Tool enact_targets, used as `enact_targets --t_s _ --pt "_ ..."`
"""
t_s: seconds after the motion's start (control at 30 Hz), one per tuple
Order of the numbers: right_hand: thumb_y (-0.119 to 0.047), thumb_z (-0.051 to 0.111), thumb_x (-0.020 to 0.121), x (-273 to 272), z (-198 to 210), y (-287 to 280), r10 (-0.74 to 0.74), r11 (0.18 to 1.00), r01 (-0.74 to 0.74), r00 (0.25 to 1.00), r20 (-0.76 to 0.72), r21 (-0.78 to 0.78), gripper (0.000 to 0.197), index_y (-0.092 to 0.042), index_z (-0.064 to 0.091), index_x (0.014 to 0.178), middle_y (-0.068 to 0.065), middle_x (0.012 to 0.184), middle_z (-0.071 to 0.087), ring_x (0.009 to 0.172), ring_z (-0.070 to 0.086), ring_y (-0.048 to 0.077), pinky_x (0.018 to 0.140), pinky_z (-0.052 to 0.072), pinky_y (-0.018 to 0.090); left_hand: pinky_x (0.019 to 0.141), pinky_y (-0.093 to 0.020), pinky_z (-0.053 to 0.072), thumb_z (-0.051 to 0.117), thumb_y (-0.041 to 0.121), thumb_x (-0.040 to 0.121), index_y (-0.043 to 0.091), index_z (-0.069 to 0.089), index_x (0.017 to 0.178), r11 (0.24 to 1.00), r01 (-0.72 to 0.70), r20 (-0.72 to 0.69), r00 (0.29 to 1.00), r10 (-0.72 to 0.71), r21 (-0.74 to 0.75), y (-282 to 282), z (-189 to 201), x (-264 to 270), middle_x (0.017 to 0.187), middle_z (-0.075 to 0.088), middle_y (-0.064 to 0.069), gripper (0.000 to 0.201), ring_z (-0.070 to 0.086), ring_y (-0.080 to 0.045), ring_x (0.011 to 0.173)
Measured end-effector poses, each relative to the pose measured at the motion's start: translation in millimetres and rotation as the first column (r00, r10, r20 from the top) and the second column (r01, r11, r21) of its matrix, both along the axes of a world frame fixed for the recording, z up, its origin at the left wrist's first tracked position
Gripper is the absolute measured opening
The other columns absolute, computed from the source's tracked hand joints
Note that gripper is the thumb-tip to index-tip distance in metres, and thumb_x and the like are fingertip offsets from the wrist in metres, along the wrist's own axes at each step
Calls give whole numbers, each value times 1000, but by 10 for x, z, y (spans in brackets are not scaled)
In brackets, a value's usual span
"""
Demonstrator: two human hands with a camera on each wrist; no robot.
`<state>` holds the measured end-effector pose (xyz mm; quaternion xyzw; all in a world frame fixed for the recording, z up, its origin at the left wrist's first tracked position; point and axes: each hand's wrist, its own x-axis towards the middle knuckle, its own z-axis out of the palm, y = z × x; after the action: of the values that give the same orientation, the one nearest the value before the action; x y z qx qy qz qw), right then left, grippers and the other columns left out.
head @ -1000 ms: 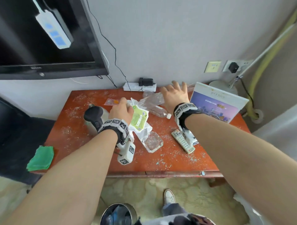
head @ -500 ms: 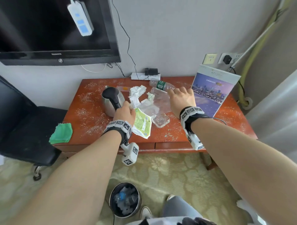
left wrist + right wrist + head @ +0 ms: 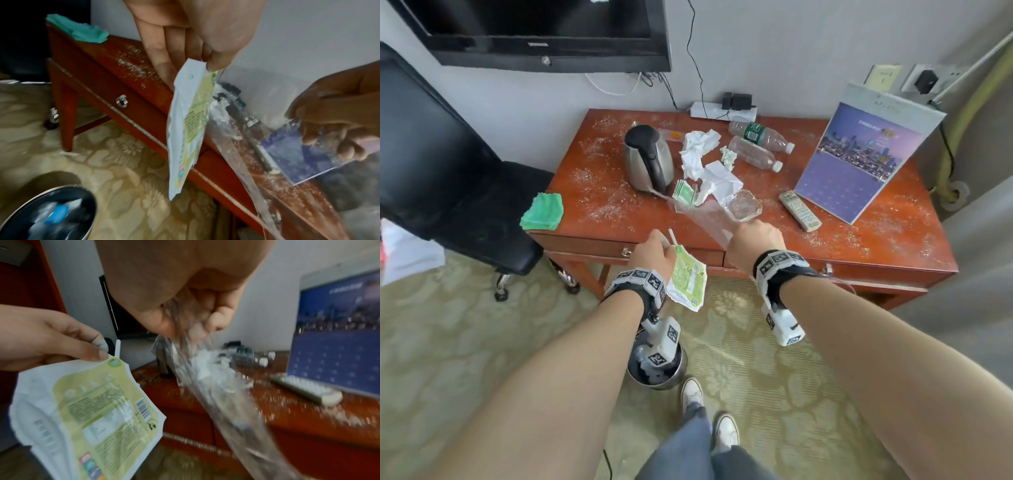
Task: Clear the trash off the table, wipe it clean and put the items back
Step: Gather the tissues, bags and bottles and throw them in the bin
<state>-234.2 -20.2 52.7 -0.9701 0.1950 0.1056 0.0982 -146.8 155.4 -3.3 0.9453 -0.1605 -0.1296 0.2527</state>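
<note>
Carrying two bits of trash off the desk toward the bin

The desk (image 3: 599, 192) is still holding tissues and bottles mid-top; the bin (image 3: 674, 371) is waiting below its front edge, so the left hand (image 3: 652, 251) is pinching a green wrapper (image 3: 686, 282) there, the right hand (image 3: 755, 243) gripping a clear bag (image 3: 709, 219).

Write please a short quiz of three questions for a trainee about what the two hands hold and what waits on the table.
1. True or false: the left hand pinches a green and white wrapper by its top edge.
2. What does the right hand grip? A) a plastic bottle B) a clear plastic bag C) the remote control
3. Fill in: the trash bin stands on the ____.

Key
1. True.
2. B. Both bottles and the remote lie on the table.
3. Floor, on the carpet below the left wrist.
</note>
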Motion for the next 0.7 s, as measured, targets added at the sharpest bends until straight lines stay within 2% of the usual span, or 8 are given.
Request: enact_targets --t_s 0.07,0.13,0.2,0.3,0.4,0.5,0.57,0.7 --pt "-19 50 91 -122 -290 146 47 997 -41 995 -88 72 31 -16 59 120 8 91 59 90 65 32 79 56 39 61 -38 51 54 28 98 16 51 93 999 -7 -34 999 8 49 171 -227 -153 79 66 -9 13 63 -32 72" --pt "-19 50 91 -212 -568 287 123 988 -105 978 -171 111 34 -16 57 124 9 98 63 88 65 31 78 57 38 63 -37 49 54 26 99 13 54 96 996 -20 -75 997 26 84 358 -453 -256 82 66 -7 13 61 -30 72" --pt "-17 50 89 -249 -854 426 167 982 -138 954 -247 131 33 -12 53 122 8 93 60 82 62 29 71 55 37 61 -35 48 55 26 98 13 54 94 992 -42 -119 991 56 116 555 -694 -299 80 64 -4 13 59 -26 68" --pt "-19 48 88 -249 -1308 658 175 980 -134 933 -314 148 27 -11 52 114 3 80 48 73 52 27 64 46 34 63 -38 56 55 32 96 19 51 90 981 -84 -167 979 114 174 825 -1154 -285 71 65 -1 14 63 -25 64" --pt "-23 45 91 -176 -1878 939 180 976 -124 921 -345 179 23 -13 50 111 2 78 49 73 55 26 63 48 33 64 -35 52 56 26 95 18 51 91 972 -156 -265 944 199 173 1031 -1664 -247 77 68 -6 11 64 -29 71" --pt "-23 45 92 -93 -2563 1269 196 968 -118 908 -371 221 26 -13 48 116 4 100 57 85 60 26 72 52 35 72 -41 56 58 23 94 15 55 94 960 -238 -331 903 274 144 1207 -2258 -216 86 72 -11 8 68 -33 82" --pt "-24 48 90 -55 -3033 1500 186 967 -93 896 -403 238 30 -13 49 118 4 114 52 100 57 25 81 53 41 74 -44 56 59 21 93 10 58 102 951 -287 -378 872 310 116 1327 -2709 -205 91 73 -13 14 69 -34 85" --pt "-25 50 86 31 -3876 1890 201 967 -93 856 -477 239 46 -16 49 130 7 139 39 128 38 26 108 36 45 74 -42 55 61 17 91 6 60 104 935 -338 -433 831 351 109 1553 -3539 -152 89 73 -14 17 69 -35 84"
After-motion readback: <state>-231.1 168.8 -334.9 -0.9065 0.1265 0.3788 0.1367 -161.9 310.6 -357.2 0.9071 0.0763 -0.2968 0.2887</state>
